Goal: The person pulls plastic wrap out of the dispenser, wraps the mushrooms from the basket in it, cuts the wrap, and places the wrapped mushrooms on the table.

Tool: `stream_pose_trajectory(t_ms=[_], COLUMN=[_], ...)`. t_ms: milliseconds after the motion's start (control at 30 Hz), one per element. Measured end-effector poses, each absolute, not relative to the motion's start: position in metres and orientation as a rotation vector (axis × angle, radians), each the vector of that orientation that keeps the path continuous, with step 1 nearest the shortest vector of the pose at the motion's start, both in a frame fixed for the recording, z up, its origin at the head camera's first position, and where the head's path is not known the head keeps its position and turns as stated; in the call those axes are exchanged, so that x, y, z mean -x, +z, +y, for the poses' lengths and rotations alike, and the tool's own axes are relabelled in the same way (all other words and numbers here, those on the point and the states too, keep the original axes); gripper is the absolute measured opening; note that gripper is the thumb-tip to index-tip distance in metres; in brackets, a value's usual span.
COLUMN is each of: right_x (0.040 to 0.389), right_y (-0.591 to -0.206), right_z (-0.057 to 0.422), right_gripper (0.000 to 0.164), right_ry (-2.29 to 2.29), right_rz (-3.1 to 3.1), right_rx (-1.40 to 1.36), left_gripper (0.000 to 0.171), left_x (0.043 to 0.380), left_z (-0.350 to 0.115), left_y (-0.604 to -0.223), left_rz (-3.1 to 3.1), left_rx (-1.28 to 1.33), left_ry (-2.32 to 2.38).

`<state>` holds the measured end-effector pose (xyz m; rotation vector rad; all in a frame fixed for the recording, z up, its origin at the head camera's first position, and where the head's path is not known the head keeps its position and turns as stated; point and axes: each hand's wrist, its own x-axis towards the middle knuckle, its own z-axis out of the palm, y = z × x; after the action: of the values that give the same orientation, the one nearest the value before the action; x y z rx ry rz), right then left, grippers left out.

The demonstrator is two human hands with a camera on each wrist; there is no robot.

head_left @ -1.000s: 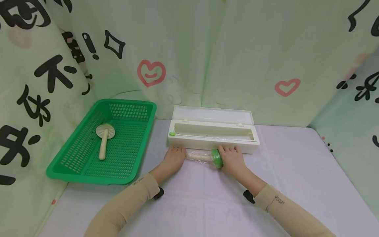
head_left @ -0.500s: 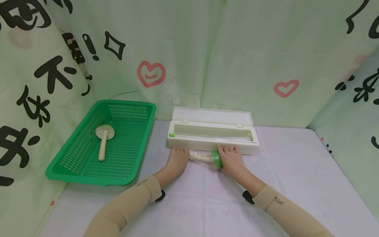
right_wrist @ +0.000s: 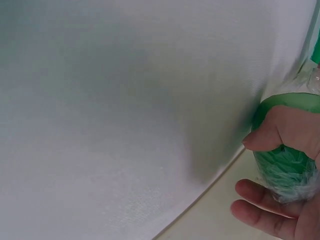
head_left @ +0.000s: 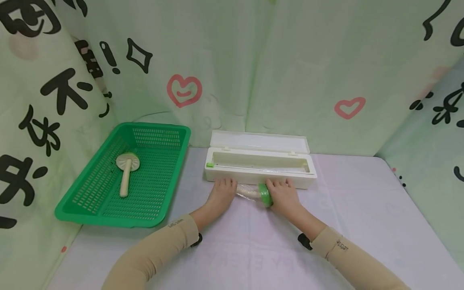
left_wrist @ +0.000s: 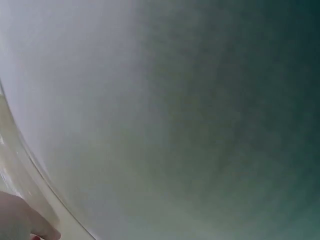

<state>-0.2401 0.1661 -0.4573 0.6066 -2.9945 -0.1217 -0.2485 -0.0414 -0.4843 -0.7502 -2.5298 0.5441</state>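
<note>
Wrapped mushroom [head_left: 256, 194], green cap, pale stem, lies sideways just near of the white cling-film dispenser [head_left: 250, 175], between the two hands. Cap points right, stem left. Clear film [right_wrist: 292, 187] is bunched round cap and stem.

Why this layout, my read: dispenser sits far side, long edge facing the person, so film comes off toward the hands. Lid [head_left: 259, 141] is folded back to the far side, which leaves the trough accessible. Mushroom on its side probably gives each hand one end: cap steadied, loose film at the stem end managed.

Right hand [head_left: 283, 195]: grips the cap end through the film. Right wrist view has the thumb lying over the green cap, two fingers underneath near the dispenser; gap is about cap-wide, no more.

Left hand [head_left: 222, 194]: at the stem end, fingers together and pointing far, right by the dispenser's near wall. Covers the stem tip. Can't tell if it pinches the film or just presses; left wrist view only catches a blurred bit of it.

Second mushroom [head_left: 127, 171], no film visible, lies in the green basket [head_left: 156, 181] at left, gills up. Likely parked there to free the work area.
</note>
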Motion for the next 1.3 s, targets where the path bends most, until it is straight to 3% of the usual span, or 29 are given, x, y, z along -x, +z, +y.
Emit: stream_pose_trajectory(t_ms=[300,500,633,900,1300], right_x=[0.238,0.238,0.239,0.238,0.239], right_y=[-0.456,-0.458,-0.458,-0.459,-0.461], right_z=[0.164,0.165,0.165,0.165,0.163], right_gripper=[0.063,0.062,0.064,0.065,0.063], right_ry=[-0.157,-0.147,-0.152,-0.135,-0.139], right_rz=[-2.971,-2.985,-2.994,-2.998,-2.958], right_rx=[-0.635,-0.634,-0.633,-0.622,-0.633], left_gripper=[0.012,0.034,0.048,0.055,0.039], left_x=[0.255,0.261,0.262,0.265,0.266], left_z=[-0.039,-0.047,-0.044,-0.026,-0.01], left_y=[-0.492,-0.488,-0.489,-0.499,-0.503], left_rz=[-2.441,-2.587,-2.678,-2.726,-2.782], left_rx=[1.06,1.218,1.209,1.165,1.004], left_ry=[0.604,0.396,0.351,0.286,0.306])
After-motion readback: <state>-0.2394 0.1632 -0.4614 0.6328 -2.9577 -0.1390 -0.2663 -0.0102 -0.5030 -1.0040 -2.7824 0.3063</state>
